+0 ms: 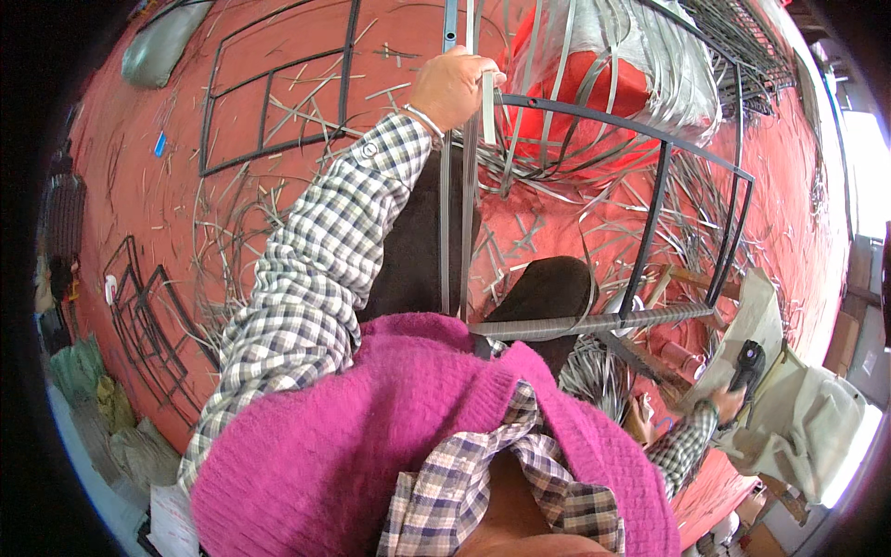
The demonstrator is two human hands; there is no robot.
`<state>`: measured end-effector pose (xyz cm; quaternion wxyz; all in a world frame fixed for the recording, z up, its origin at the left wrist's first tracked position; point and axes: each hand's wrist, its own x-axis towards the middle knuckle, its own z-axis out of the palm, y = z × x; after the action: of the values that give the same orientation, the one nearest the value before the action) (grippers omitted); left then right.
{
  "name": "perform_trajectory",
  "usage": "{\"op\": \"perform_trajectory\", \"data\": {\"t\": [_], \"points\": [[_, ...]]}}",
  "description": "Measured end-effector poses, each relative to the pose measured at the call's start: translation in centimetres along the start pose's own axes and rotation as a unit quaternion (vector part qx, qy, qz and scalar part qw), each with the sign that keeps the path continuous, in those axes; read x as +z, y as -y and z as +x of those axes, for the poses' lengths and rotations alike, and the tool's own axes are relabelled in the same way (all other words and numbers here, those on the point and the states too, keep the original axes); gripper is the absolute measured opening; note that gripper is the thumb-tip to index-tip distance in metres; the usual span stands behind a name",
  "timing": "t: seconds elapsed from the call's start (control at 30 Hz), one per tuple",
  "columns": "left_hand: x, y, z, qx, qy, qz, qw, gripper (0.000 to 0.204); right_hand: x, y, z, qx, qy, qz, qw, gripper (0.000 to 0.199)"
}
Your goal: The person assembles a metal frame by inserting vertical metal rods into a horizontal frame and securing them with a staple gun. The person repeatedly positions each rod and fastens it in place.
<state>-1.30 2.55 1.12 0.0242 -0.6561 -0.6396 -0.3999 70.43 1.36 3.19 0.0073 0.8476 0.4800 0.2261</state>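
My left hand [453, 88], with a pale bangle at the wrist, is closed at the far corner of a dark metal frame [664, 200]. It pinches a flat grey strip [489, 110] whose short end hangs below the fingers. Long grey strips run from there toward my body. Along the frame's near side, a bar [594, 323] is wrapped closely in grey strip. Far off to the right, my right hand [729, 403] is closed around a black hand tool [748, 364], whose exact kind I cannot make out, beside a pale cloth [756, 320].
A large white-and-red sack [594, 84] draped with loose strips stands beyond the frame. More dark metal frames [278, 70] lie at the far left and left [148, 316]. Strip offcuts litter the red floor [371, 28]. A pink cylinder [682, 357] lies near the cloth.
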Motion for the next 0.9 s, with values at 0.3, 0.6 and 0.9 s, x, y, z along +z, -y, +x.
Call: {"op": "perform_trajectory", "data": {"t": [0.3, 0.6, 0.9], "points": [[0.2, 0.9, 0.0, -0.033, 0.072, 0.004, 0.997, 0.021, 4.5, -6.7, 2.0, 0.066, 0.086, -0.072, 0.991, 0.053], [0.6, 0.2, -0.7, -0.041, 0.026, 0.011, 0.999, 0.024, 1.1, -3.1, 6.0, 0.041, 0.136, 0.216, 0.966, 0.068], [0.6, -0.1, -0.5, -0.02, -0.005, 0.018, 1.0, 0.021, -15.6, 10.4, -4.5, 0.05, 0.395, 0.786, 0.472, 0.018]]}}
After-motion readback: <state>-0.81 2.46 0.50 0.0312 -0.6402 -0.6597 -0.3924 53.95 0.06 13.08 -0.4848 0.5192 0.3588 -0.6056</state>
